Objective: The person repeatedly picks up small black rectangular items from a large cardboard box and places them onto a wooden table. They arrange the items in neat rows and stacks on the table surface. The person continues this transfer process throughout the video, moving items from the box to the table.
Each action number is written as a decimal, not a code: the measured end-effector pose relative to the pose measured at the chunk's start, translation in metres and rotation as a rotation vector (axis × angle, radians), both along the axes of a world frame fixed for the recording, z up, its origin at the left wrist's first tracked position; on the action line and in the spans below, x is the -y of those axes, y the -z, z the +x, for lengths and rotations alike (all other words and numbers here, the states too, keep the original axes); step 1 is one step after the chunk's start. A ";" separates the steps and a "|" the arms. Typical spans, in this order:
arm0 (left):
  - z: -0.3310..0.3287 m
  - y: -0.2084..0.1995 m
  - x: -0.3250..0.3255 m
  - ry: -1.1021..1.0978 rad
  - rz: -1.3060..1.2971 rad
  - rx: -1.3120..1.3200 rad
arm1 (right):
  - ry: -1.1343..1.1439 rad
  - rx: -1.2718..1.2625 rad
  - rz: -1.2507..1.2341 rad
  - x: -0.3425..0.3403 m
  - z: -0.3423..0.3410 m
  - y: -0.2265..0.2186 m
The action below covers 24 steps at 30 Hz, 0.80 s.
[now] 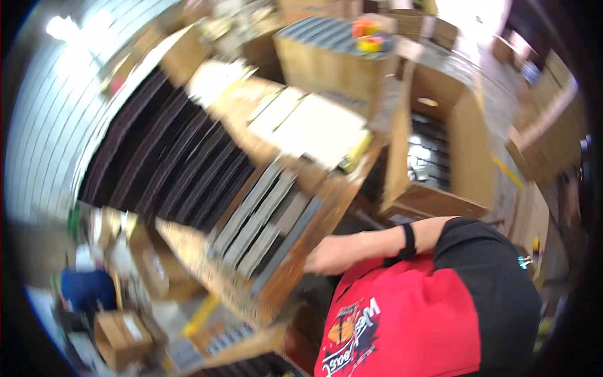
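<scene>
My right hand (328, 254) reaches across my red shirt, with a black band on its wrist. It is beside the front edge of a wooden table (300, 251); its fingers are blurred, so its grip is unclear. Nearest to it on the table are several grey slab-like pieces (254, 217) in a row. Behind them stands a large row of dark panels (163, 157) with ridged edges. Pale flat sheets (317, 125) lie farther back, with a yellow object (356, 152) at their right end. My left hand is out of view.
An open carton (468, 151) with shiny dark items inside stands right of the table. Behind is a large box (326, 66) topped with grey strips and orange and yellow objects (369, 38). More cartons (122, 339) stand at the lower left and along the right side.
</scene>
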State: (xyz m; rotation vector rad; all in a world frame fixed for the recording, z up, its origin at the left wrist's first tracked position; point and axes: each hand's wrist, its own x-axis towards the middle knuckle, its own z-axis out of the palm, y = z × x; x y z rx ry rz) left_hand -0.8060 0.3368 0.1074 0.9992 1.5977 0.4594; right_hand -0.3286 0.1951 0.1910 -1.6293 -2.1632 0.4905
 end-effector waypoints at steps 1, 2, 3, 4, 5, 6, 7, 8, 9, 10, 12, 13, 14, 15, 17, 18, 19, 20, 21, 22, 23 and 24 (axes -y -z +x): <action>0.037 -0.012 -0.008 0.045 0.066 -0.015 | 0.001 0.000 -0.008 0.009 0.012 -0.016; 0.074 -0.028 -0.014 0.085 0.141 -0.023 | 0.070 0.008 0.045 0.024 0.034 -0.032; 0.106 -0.047 -0.020 0.124 0.220 -0.027 | 0.125 0.012 0.104 0.035 0.051 -0.046; 0.139 -0.066 -0.023 0.158 0.304 -0.017 | 0.168 0.018 0.159 0.050 0.074 -0.061; 0.168 -0.088 -0.022 0.184 0.393 -0.013 | 0.293 0.004 0.288 0.070 0.103 -0.078; 0.193 -0.111 -0.020 0.201 0.486 0.001 | 0.436 -0.029 0.383 0.088 0.133 -0.092; 0.223 -0.131 -0.020 0.244 0.572 0.020 | 0.629 0.112 0.390 0.120 0.168 -0.098; 0.257 -0.151 -0.019 0.301 0.662 0.047 | 0.826 0.138 0.517 0.150 0.209 -0.089; 0.287 -0.172 -0.017 0.346 0.756 0.072 | 1.087 0.124 0.395 0.183 0.238 -0.100; 0.316 -0.194 -0.013 0.414 0.857 0.113 | 1.236 0.159 0.457 0.225 0.281 -0.079; 0.377 -0.242 -0.005 0.589 1.069 0.234 | 1.602 -0.016 0.347 0.307 0.341 -0.046; 0.401 -0.262 0.000 0.684 1.164 0.310 | 1.705 -0.099 0.060 0.343 0.369 -0.028; 0.438 -0.278 0.011 0.782 1.190 0.402 | 1.855 -0.199 0.000 0.381 0.393 0.006; 0.477 -0.293 0.029 0.866 1.154 0.477 | 1.987 -0.312 -0.067 0.407 0.412 0.048; 0.597 -0.272 0.090 0.831 0.807 0.598 | 2.207 -0.472 -0.084 0.431 0.423 0.104; 0.642 -0.282 0.151 0.932 0.674 0.618 | 2.213 -0.464 -0.095 0.423 0.429 0.133; 0.688 -0.278 0.201 1.065 0.661 0.488 | 2.241 -0.431 -0.096 0.420 0.433 0.155; 0.758 -0.245 0.261 1.448 0.450 0.723 | 2.390 -0.374 -0.106 0.464 0.421 0.177; 0.800 -0.217 0.302 1.566 0.379 0.653 | 2.362 -0.607 -0.215 0.471 0.418 0.169; 0.833 -0.189 0.343 1.698 0.377 0.620 | 2.428 -0.596 -0.181 0.473 0.421 0.183; 0.865 -0.139 0.372 1.722 0.517 0.660 | 2.446 -0.589 -0.141 0.469 0.426 0.184; 0.898 -0.095 0.393 1.835 0.535 0.504 | 2.462 -0.577 -0.115 0.462 0.433 0.184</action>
